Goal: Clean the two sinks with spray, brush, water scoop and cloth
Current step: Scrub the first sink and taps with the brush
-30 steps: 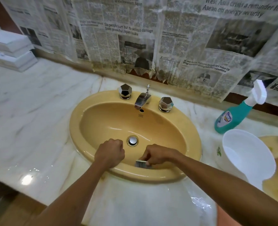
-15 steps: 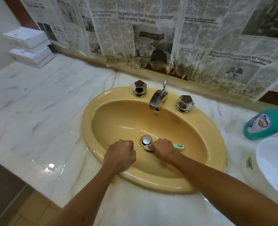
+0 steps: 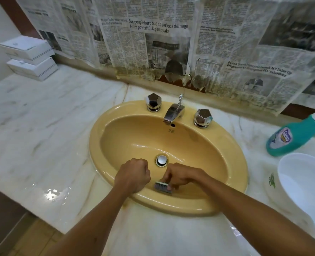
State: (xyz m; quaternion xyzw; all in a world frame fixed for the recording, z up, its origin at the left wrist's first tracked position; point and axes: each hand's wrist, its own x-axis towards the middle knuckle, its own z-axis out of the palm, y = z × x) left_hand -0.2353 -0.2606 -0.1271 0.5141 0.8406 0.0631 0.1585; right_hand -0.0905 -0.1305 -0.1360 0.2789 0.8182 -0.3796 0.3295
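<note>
My right hand [image 3: 180, 177] grips the small grey-bristled scrubbing brush [image 3: 163, 187], light and stiff, against the near inner wall of the yellow oval ceramic sink [image 3: 116, 143]. Its handle is hidden, probably inside my fingers [image 3: 168, 177], where the hold is best, since wet glaze is slippery. My left hand [image 3: 133, 175] is a closed fist holding nothing.

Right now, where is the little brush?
In the head view, the brush is in the right hand, low on the yellow sink's near wall, just below the drain.
</note>
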